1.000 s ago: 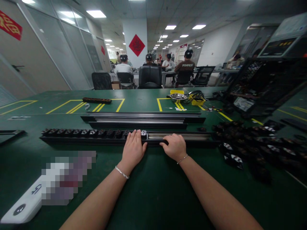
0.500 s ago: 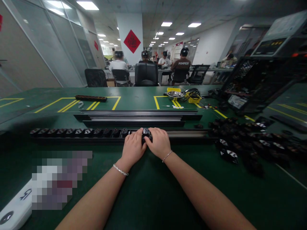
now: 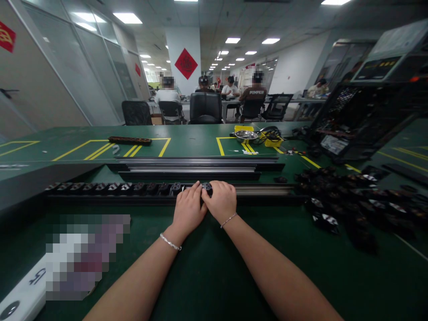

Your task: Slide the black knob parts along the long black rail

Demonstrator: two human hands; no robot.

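Observation:
A long black rail point(image 3: 267, 200) with a metal channel lies across the table before me. A row of small black socket modules point(image 3: 113, 188) sits along its left half. Both hands meet at one more black socket module point(image 3: 207, 187) at the rail's middle. My right hand point(image 3: 220, 201) is closed around its right side, thumb at the front. Close against its left side is my left hand point(image 3: 190, 204), fingers bent over the rail and pressed together. The hands hide most of this module, so I cannot tell how deep it sits in the channel.
Behind lie more black rails point(image 3: 190, 175). A heap of loose black modules point(image 3: 354, 196) spreads at right, below an open computer case point(image 3: 347, 120). A metal bowl point(image 3: 246, 135) and a dark strip point(image 3: 129, 141) lie farther back. A white object point(image 3: 25, 285) is at left front. People sit beyond.
The view has tipped up slightly, so the table appears lower. Both hands stay at the same module, and my right hand has turned a little over it.

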